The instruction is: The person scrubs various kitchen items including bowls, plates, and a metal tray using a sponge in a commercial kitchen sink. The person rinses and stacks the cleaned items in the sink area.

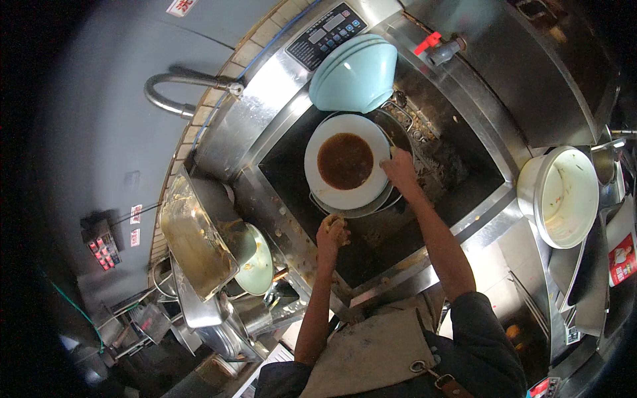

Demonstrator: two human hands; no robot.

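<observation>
A white wide-rimmed bowl (318, 144) holds brown liquid (345, 161) in its round well. My right hand (400, 171) grips the bowl's right rim. Under the bowl I see the edge of a round metal pot (409, 132), standing in a dark-bottomed sink basin (278, 164). My left hand (332, 236) is closed around a crumpled yellowish pad (336, 224), probably a scrubber, just below the bowl's near edge. A stack of pale blue bowls (356, 74) lies tilted on its side behind the white bowl.
A red-handled valve (433, 45) and a control panel (326, 35) sit at the back. Left of the basin are a curved metal faucet (169, 82), a greasy steel pan (199, 239) and a pale green bowl (256, 263). A white tub (567, 196) stands right.
</observation>
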